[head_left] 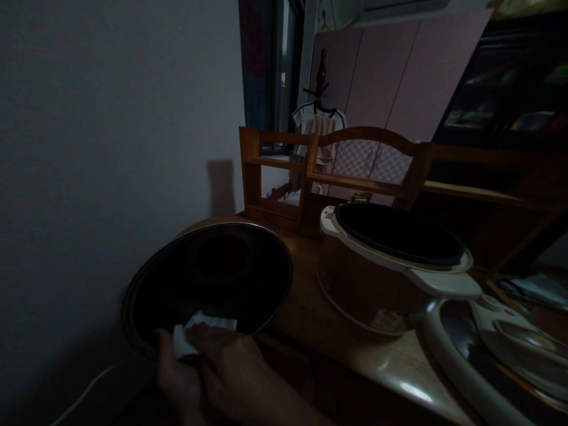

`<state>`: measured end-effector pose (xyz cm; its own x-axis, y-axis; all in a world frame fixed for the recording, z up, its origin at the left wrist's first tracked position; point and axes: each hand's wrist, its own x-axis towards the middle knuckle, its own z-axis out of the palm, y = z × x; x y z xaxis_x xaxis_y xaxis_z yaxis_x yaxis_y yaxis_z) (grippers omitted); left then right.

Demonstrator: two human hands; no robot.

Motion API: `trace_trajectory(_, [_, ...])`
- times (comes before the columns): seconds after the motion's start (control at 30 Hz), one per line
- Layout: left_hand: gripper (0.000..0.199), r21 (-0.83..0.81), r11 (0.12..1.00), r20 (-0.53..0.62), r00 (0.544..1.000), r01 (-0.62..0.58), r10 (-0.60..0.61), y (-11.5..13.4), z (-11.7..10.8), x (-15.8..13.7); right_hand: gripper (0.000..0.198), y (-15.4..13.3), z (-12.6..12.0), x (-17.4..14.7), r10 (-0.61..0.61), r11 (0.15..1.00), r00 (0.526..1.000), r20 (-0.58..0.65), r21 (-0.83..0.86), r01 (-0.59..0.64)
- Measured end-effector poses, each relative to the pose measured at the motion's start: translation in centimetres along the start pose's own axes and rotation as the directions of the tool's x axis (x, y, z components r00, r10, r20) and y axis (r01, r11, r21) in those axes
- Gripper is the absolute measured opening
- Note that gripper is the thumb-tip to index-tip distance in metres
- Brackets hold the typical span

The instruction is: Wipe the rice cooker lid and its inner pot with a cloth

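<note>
white cloth (pixel 218 322), partly behind right hand (pixel 237 362)

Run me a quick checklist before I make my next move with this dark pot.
1. White cloth in the right hand, at the pot's near edge: ok.
2. Left hand gripping securely: cannot tell; it is by the near rim, partly hidden.
3. Dark pot clean inside: cannot tell, too dark.
4. Two-handled cooker upright on the table: ok.
5. Cooker's mouth uncovered: ok.
6. Lighting: not ok, the room is dim.
</note>
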<state>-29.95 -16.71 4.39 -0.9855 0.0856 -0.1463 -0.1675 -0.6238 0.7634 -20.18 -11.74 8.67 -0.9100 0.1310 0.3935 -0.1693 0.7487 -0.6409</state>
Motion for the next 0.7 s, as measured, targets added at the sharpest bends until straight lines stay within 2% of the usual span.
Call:
trace_trajectory(0.17, [0.044, -0.122, 0.976, -0.159, 0.967, 0.180, -0.199, 0.4, 0.5, -0.4, 0.047, 0.0, -0.3, 0.3, -0.024, 0.999, 0.999, 0.027, -0.023, 0.025])
trace_trajectory(0.23, [0.044, -0.145, 0.969, -0.189, 0.956, 0.199, -0.225, 0.4, 0.9, -0.8, 0.047, 0.0, -0.7, 0.1, -0.019, 0.999, 0.999, 0.041, -0.036, 0.021])
trace_trajectory(0.43, [0.039, -0.067, 0.991, -0.258, 0.957, 0.115, -0.129, 1.0, 2.0, -1.4, 0.041, 0.9, -1.7, -0.5, -0.015, 0.993, 0.996, 0.084, -0.111, 0.025])
trace_trajectory(0.53, [0.037, -0.084, 0.994, -0.281, 0.956, 0.067, -0.088, 1.4, 2.3, -1.6, 0.039, 1.3, -1.5, -0.7, -0.019, 0.984, 0.997, 0.081, -0.173, 0.033])
trace_trajectory(0.7, [0.031, -0.143, 0.989, -0.205, 0.976, 0.039, -0.068, 1.5, 2.4, -1.9, 0.037, 1.7, -1.0, -0.8, -0.012, 0.960, 0.997, 0.074, -0.280, 0.032])
